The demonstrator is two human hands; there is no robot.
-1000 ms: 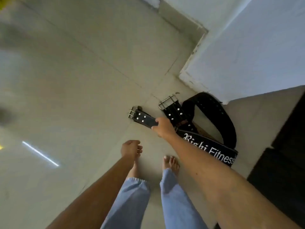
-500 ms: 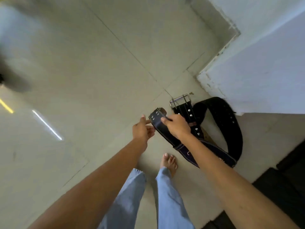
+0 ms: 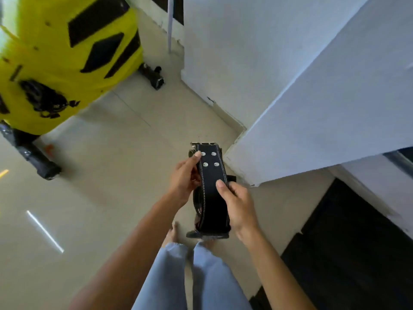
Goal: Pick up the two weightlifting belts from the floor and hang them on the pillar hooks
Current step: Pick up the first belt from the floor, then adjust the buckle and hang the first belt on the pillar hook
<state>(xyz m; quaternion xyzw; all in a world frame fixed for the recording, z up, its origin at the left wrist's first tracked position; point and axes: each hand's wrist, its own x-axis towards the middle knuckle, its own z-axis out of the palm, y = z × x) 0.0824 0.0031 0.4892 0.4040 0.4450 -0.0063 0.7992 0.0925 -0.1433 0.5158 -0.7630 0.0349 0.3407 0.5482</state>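
A black weightlifting belt (image 3: 211,193) with white stitching and silver rivets hangs lifted off the floor in front of me, its metal buckle (image 3: 202,144) at the far end. My left hand (image 3: 184,179) grips its left edge near the rivets. My right hand (image 3: 238,208) holds its right edge lower down, thumb on top. More black strap (image 3: 197,211) shows underneath; whether that is the second belt I cannot tell. The white pillar (image 3: 301,108) rises just right of the belt. No hooks are visible.
A yellow and black punching bag (image 3: 67,59) on a black stand (image 3: 35,157) fills the upper left. Another black stand foot (image 3: 153,78) lies near the wall. Black floor mats (image 3: 346,253) cover the lower right. My bare feet and blue trousers (image 3: 194,276) are below.
The belt has come up off the floor, now held in both hands. My view has risen and swung, bringing the punching bag and more of the pillar into sight.
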